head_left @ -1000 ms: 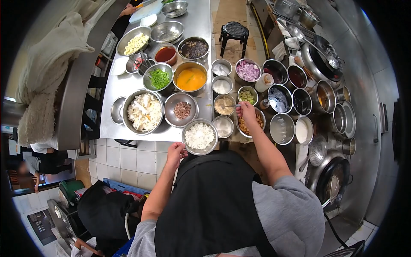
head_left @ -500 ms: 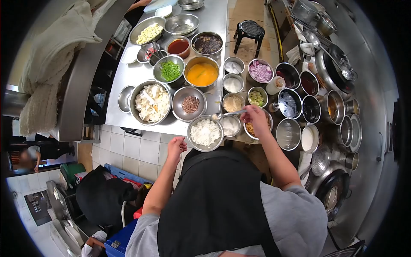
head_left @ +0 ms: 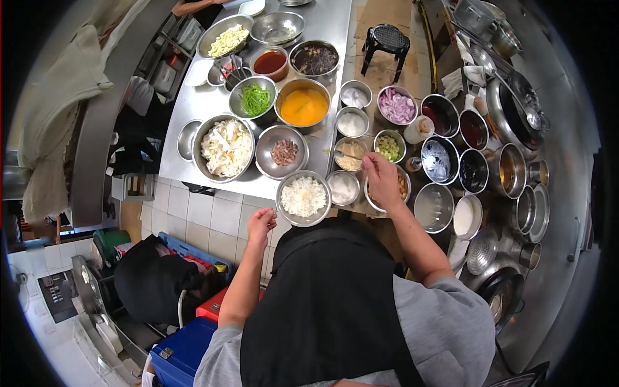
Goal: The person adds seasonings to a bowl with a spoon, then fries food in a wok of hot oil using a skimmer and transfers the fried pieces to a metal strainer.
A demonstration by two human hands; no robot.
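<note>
While the right hand (head_left: 382,178) pinches the handle of a metal spoon (head_left: 348,155) between thumb and fingers, the spoon's head lies in the bowl of tan powder (head_left: 351,162), in the head view. The left hand (head_left: 261,225) is positioned near the left side of the rice bowl (head_left: 304,198); its fingers are curled inward, and whether the thumb meets them cannot be determined. The rice bowl is located at the near edge of the steel table (head_left: 251,186), in front of the black apron (head_left: 322,290). Adjacent components: bowl of diced meat (head_left: 284,153), beyond the rice bowl; bowl of white granules (head_left: 343,188), just right of it; bowl of chopped green pieces (head_left: 389,147), right of the tan powder.
</note>
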